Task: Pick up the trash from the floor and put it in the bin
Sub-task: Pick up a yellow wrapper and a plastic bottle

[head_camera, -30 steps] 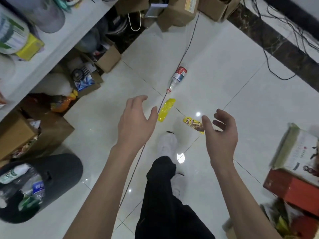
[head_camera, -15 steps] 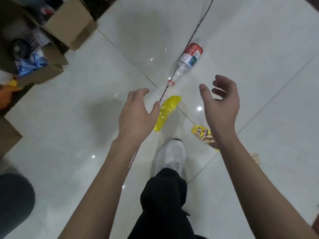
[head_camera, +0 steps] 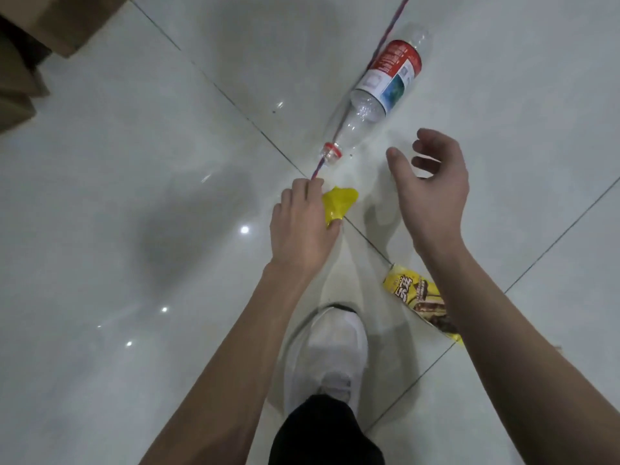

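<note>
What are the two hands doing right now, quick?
Left hand: closed on the crumpled yellow plastic wrapper on the floor.
Right hand: open, fingers curled, holding nothing.

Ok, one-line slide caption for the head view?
Left hand closes on yellow wrapper; right hand open near bottle.

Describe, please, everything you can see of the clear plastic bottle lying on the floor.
The plastic bottle is clear, looks empty and lies on its side on the pale tiled floor, its neck pointing toward the person. A red and white label with a blue patch wraps its middle, and a red ring sits at its mouth. A thin cord runs along or under it; which is unclear. Neither the left hand nor the right hand touches it.
</note>
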Motion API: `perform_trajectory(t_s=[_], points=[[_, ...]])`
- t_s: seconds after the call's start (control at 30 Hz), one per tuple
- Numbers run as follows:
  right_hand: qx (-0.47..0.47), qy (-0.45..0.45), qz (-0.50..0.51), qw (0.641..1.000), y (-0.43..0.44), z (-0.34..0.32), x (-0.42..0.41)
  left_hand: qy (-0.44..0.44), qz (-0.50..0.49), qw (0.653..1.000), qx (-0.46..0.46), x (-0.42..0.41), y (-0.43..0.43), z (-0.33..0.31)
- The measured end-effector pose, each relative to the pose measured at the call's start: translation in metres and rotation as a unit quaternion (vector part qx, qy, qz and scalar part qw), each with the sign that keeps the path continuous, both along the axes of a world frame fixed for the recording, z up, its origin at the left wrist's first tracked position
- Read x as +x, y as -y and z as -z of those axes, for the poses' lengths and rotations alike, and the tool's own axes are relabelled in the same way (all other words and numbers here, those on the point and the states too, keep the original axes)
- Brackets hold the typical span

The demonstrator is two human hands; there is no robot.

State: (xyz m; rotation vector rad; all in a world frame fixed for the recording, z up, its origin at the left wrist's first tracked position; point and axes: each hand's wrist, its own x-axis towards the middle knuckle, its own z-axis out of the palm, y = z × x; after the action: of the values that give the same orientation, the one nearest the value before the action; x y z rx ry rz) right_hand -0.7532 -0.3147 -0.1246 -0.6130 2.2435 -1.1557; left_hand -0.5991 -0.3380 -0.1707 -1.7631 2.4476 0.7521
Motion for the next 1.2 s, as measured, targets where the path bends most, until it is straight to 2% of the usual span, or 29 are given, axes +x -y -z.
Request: perform_trajectory(t_s=[0.2, 0.47, 0.6, 0.73, 0.87, 1.03, 1.2], points=[[-0.006, -0.022, -0.02, 1.0, 0.039, 0.003, -0.008, -0.003, 0.002, 1.0, -0.003, -0.001, 0.007, 0.006], [0.003, -0.038, -0.017, 0.999, 0.083, 0.019, -0.006, -0.15, -0.132, 0.98, -0.014, 0.021, 0.032, -0.014], [0.047, -0.051, 0.013, 0.997, 0.111, 0.031, 0.0, -0.154, -0.168, 0.973, -0.039, 0.033, 0.047, -0.022], [0.109, -0.054, 0.0, 0.993, 0.125, 0.043, 0.002, -0.156, -0.189, 0.969, -0.036, 0.047, 0.056, -0.028], [0.101, -0.013, -0.005, 0.995, 0.105, 0.047, 0.001, -0.167, -0.213, 0.962, -0.024, 0.052, 0.053, -0.034], [0.078, 0.037, -0.026, 0.996, 0.062, 0.019, 0.004, -0.206, -0.218, 0.954, -0.006, 0.053, 0.031, -0.063], [0.064, 0.046, -0.034, 0.996, 0.022, -0.074, 0.029, -0.223, -0.212, 0.951, -0.005, 0.087, 0.012, -0.147]])
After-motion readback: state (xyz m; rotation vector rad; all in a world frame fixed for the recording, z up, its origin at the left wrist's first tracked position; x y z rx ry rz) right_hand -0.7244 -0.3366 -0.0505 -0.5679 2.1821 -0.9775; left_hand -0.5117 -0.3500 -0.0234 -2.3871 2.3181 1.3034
